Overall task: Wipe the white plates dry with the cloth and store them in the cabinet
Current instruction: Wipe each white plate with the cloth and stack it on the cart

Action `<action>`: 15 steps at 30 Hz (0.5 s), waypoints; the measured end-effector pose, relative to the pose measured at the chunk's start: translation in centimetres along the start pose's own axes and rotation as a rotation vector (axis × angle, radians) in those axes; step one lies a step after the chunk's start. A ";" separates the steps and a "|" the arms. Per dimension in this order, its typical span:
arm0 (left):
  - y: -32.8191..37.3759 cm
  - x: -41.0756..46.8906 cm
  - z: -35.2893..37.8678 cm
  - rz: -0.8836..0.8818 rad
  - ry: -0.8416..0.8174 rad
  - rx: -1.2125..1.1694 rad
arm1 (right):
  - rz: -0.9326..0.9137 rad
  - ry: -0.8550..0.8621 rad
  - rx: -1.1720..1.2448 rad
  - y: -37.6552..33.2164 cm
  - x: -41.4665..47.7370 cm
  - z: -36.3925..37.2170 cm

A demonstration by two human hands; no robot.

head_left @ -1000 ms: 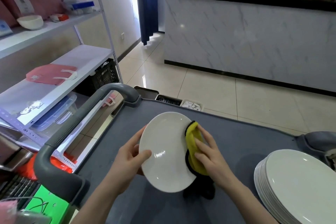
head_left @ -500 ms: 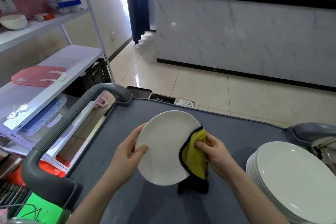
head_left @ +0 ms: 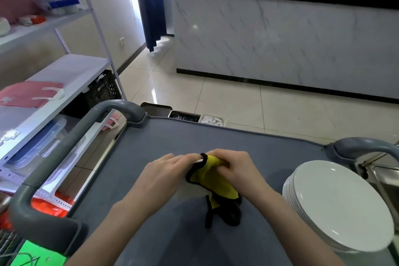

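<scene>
Over the grey cart top (head_left: 216,138) I hold one white plate (head_left: 197,161) tipped almost edge-on, so only a thin strip of its rim shows. My left hand (head_left: 159,177) grips its left side with the fingers curled over the top. My right hand (head_left: 237,173) grips the yellow cloth (head_left: 213,181) with black trim, folded over the plate's right edge. The cloth's black tail hangs down to the cart. A stack of several white plates (head_left: 336,205) sits on the cart at the right.
Grey cart handles stand at the left (head_left: 64,147) and far right (head_left: 364,147). A white metal shelf unit (head_left: 71,71) with pink bags and plastic boxes is close on the left. A marble counter (head_left: 280,39) lies ahead across the tiled floor.
The plate has tipped from facing me to nearly edge-on. My hands have come closer together, with the cloth now wrapped over the rim. The view has dipped slightly.
</scene>
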State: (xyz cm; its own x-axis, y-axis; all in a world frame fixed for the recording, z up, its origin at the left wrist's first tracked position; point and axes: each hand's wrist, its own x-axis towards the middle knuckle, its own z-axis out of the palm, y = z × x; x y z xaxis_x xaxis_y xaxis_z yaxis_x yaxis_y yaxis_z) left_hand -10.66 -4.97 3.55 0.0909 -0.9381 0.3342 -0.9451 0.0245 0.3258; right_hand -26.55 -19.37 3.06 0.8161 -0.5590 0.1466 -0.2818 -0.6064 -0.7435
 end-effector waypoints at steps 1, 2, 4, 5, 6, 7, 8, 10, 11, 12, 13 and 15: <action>0.2 -0.1 0.1 -0.031 0.042 -0.036 | -0.005 0.021 0.011 0.2 -0.2 0.0; 0.2 -0.2 0.1 -0.084 0.102 -0.093 | -0.006 0.049 0.051 0.4 -0.5 -0.1; -0.5 -0.7 0.4 -0.245 0.196 -0.246 | 0.025 0.116 0.156 0.9 -1.2 -0.2; -1.1 -1.0 0.7 -0.315 0.198 -0.318 | 0.048 0.149 0.205 1.1 -1.5 -0.3; -1.7 -1.4 0.9 -0.373 0.179 -0.378 | 0.073 0.178 0.255 1.3 -1.8 -0.3; -2.2 -1.8 1.2 -0.425 0.156 -0.431 | 0.095 0.199 0.303 1.7 -2.0 -0.5; -2.5 -2.2 1.5 -0.474 0.145 -0.482 | 0.112 0.209 0.344 2.0 -2.1 -0.6; -2.8 -2.3 1.9 -0.516 0.172 -0.532 | 0.127 0.189 0.370 2.3 -2.2 -0.9; -2.8 -2.2 2.0 -0.510 0.193 -0.515 | 0.135 0.172 0.351 2.3 -2.2 -1.1; -2.8 -2.0 2.1 -0.489 0.217 -0.471 | 0.144 0.155 0.319 2.3 -2.2 -1.2; -2.7 -1.7 2.0 -0.450 0.234 -0.408 | 0.154 0.139 0.283 2.3 -2.2 -1.3; -2.2 -1.0 1.3 -0.309 0.243 -0.226 | 0.157 0.114 0.188 1.8 -2.1 -1.1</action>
State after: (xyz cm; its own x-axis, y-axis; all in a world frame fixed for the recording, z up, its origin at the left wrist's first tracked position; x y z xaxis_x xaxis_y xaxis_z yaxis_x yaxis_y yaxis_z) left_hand -9.06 -4.58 1.32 0.4543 -0.8056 0.3804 -0.7725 -0.1436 0.6186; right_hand -29.30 -19.93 2.15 0.7048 -0.7043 0.0843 -0.2934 -0.3977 -0.8693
